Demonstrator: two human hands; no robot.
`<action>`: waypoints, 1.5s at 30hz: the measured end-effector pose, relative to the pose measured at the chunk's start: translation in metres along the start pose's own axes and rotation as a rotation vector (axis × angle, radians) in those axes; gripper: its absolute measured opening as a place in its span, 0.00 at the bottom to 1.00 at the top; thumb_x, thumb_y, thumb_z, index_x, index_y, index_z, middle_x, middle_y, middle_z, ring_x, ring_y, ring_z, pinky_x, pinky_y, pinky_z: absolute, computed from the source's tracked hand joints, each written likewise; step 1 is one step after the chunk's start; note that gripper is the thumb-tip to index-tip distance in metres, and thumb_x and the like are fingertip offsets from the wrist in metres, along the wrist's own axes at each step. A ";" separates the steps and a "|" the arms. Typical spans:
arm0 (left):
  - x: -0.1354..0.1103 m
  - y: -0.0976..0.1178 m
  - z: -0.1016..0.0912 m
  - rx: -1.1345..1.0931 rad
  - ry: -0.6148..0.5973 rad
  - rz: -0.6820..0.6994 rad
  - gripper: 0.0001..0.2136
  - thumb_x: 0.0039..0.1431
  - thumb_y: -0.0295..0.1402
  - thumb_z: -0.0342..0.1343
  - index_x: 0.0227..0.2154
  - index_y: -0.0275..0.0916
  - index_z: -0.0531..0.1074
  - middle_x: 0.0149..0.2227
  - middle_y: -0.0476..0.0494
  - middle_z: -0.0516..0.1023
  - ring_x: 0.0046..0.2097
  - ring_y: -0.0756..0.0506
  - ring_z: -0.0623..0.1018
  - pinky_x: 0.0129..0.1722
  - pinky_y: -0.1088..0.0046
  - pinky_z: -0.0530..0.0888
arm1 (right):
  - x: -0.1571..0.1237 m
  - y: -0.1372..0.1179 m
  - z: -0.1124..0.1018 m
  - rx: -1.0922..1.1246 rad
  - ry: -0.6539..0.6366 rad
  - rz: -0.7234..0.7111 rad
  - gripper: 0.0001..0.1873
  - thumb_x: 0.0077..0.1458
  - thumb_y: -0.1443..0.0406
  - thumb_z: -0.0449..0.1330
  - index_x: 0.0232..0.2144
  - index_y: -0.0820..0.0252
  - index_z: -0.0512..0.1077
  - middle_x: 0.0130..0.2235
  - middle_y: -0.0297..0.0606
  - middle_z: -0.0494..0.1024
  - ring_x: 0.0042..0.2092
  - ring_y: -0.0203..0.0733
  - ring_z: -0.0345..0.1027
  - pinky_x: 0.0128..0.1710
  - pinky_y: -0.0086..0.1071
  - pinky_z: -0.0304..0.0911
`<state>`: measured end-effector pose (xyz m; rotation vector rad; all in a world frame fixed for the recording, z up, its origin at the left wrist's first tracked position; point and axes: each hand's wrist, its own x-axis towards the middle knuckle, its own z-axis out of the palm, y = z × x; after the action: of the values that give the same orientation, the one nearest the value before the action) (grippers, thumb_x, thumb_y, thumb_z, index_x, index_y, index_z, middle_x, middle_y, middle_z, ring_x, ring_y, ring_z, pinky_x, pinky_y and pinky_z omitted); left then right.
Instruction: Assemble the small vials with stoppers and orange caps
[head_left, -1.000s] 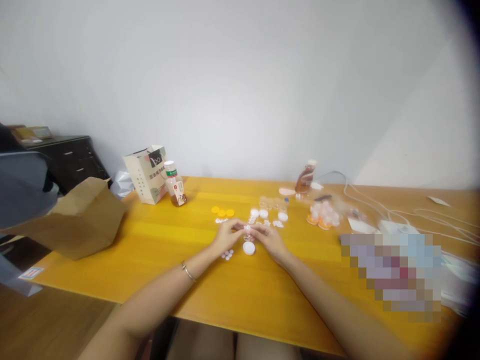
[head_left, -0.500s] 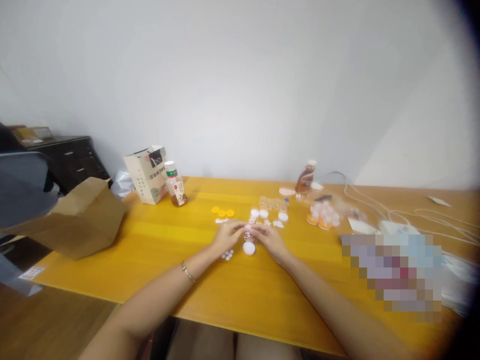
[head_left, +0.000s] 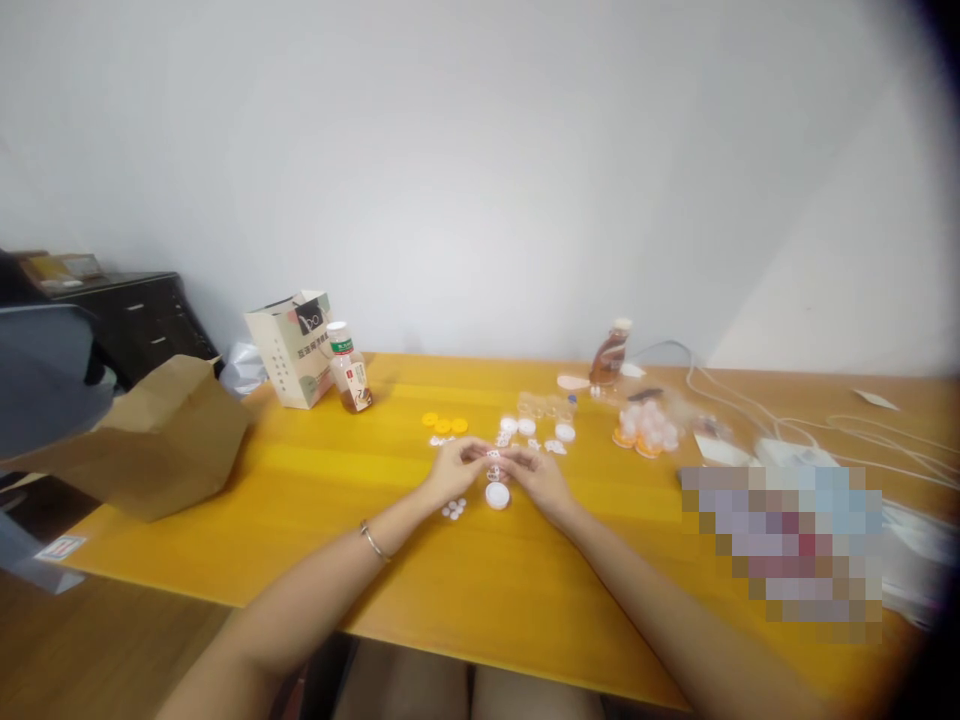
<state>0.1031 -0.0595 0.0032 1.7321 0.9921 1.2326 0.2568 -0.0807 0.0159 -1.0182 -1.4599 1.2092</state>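
My left hand [head_left: 454,474] and my right hand [head_left: 538,479] meet in front of me, fingertips pinched on a small white piece with holes [head_left: 493,456]. What kind of piece it is, I cannot make out. Just below the fingertips, a round white lid [head_left: 497,496] lies on the table. Several small white discs [head_left: 454,509] are grouped by my left wrist. Beyond the hands sit yellow caps [head_left: 443,426], more small white pieces [head_left: 555,447] and white caps [head_left: 527,427]. Some clear containers [head_left: 547,405] stand behind those.
On the left are an open brown paper bag [head_left: 187,440], a printed paper bag [head_left: 292,350] and a white-capped bottle [head_left: 350,370]. A brown bottle [head_left: 609,352], a cluster of pinkish-white and orange items [head_left: 647,430] and white cables [head_left: 750,410] occupy the right side of the wooden table [head_left: 360,600].
Both hands keep nearly the same place and pinch, still holding the small white piece. Only a slight shift of the view shows; the things on the table have not moved.
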 end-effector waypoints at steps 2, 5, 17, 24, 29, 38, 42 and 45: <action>0.000 0.000 0.000 0.012 0.007 0.005 0.10 0.45 0.34 0.58 0.29 0.32 0.72 0.28 0.42 0.76 0.31 0.49 0.75 0.34 0.74 0.71 | 0.000 0.002 0.000 -0.021 0.011 0.001 0.16 0.40 0.54 0.60 0.28 0.59 0.73 0.24 0.33 0.74 0.27 0.37 0.66 0.35 0.34 0.62; 0.000 0.002 0.000 0.027 0.015 0.013 0.09 0.45 0.33 0.58 0.28 0.32 0.72 0.28 0.42 0.76 0.30 0.49 0.74 0.34 0.74 0.71 | 0.000 0.003 0.000 -0.055 0.031 0.001 0.15 0.41 0.55 0.59 0.28 0.59 0.74 0.24 0.33 0.74 0.27 0.38 0.66 0.34 0.35 0.62; 0.000 0.003 -0.008 0.017 -0.050 0.039 0.07 0.47 0.32 0.57 0.29 0.33 0.70 0.29 0.44 0.75 0.32 0.50 0.74 0.36 0.73 0.71 | -0.002 -0.012 -0.019 -0.413 -0.082 -0.143 0.12 0.44 0.57 0.57 0.30 0.58 0.68 0.27 0.33 0.69 0.29 0.36 0.61 0.30 0.31 0.59; -0.005 0.009 -0.013 0.040 -0.215 0.058 0.08 0.47 0.32 0.57 0.30 0.34 0.70 0.29 0.44 0.74 0.33 0.49 0.74 0.37 0.73 0.70 | -0.010 -0.012 -0.020 -0.599 -0.324 -0.178 0.20 0.32 0.58 0.66 0.28 0.58 0.63 0.26 0.28 0.61 0.27 0.33 0.53 0.25 0.26 0.51; -0.011 0.013 -0.012 0.099 -0.276 0.017 0.09 0.46 0.35 0.57 0.30 0.35 0.71 0.30 0.45 0.75 0.31 0.49 0.75 0.31 0.74 0.71 | -0.010 -0.006 -0.016 -0.581 -0.360 -0.166 0.14 0.38 0.60 0.63 0.24 0.59 0.62 0.24 0.27 0.61 0.25 0.31 0.52 0.24 0.26 0.49; -0.016 0.022 -0.013 0.192 -0.342 0.130 0.07 0.49 0.34 0.55 0.28 0.36 0.70 0.31 0.45 0.74 0.32 0.50 0.73 0.34 0.75 0.70 | -0.010 -0.005 -0.015 -0.528 -0.384 -0.150 0.11 0.41 0.61 0.61 0.27 0.59 0.65 0.24 0.28 0.63 0.25 0.32 0.54 0.24 0.26 0.50; -0.014 0.022 -0.013 0.241 -0.372 0.228 0.03 0.48 0.30 0.55 0.26 0.36 0.70 0.31 0.45 0.74 0.35 0.49 0.73 0.38 0.74 0.68 | -0.009 -0.003 -0.016 -0.530 -0.397 -0.142 0.11 0.41 0.61 0.61 0.28 0.59 0.64 0.24 0.28 0.63 0.25 0.32 0.54 0.24 0.26 0.50; -0.014 0.021 -0.014 0.260 -0.408 0.267 0.02 0.49 0.29 0.54 0.26 0.36 0.69 0.32 0.45 0.74 0.36 0.49 0.73 0.39 0.74 0.68 | -0.009 -0.002 -0.015 -0.514 -0.399 -0.130 0.11 0.41 0.61 0.61 0.28 0.59 0.64 0.24 0.28 0.63 0.25 0.32 0.54 0.24 0.26 0.51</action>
<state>0.0903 -0.0784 0.0205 2.2655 0.7151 0.8759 0.2734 -0.0867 0.0178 -1.0265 -2.1924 0.9979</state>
